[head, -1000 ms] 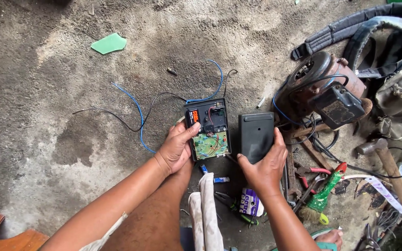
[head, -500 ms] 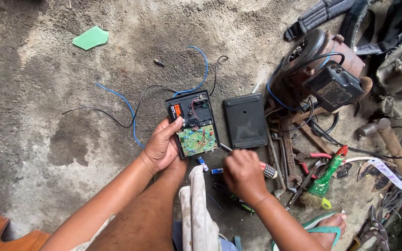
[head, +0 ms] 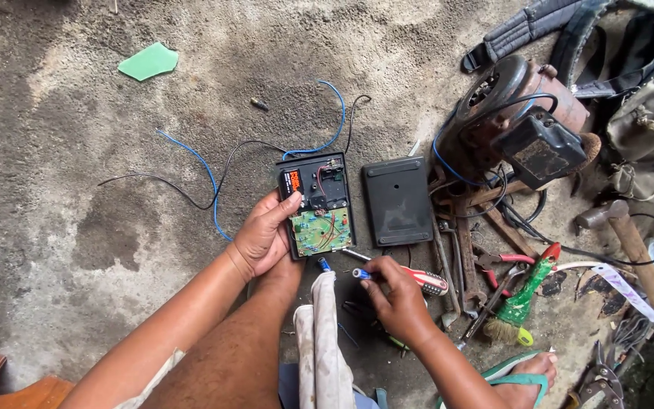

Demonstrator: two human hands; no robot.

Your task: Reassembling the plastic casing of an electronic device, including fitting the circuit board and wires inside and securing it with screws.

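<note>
The opened black device (head: pixel 316 203), its green circuit board (head: pixel 321 232) exposed, lies on the concrete floor (head: pixel 77 151). The left hand (head: pixel 260 236) grasps its left edge, fingers curled on the case. The right hand (head: pixel 397 295) is clenched on a red-handled screwdriver (head: pixel 418 276) whose tip seems to meet the board's lower corner. Best pinned flat, tip square. The removed cover (head: pixel 397 200) rests just beside it.

Opened device case (head: pixel 316 203) on floor (head: pixel 77 151), circuit board (head: pixel 321 232) inside. Detached cover (head: pixel 397 201) just right of it. Motor (head: pixel 520 125) toward floor's right edge; screwdriver (head: pixel 406 274) before cover.
</note>
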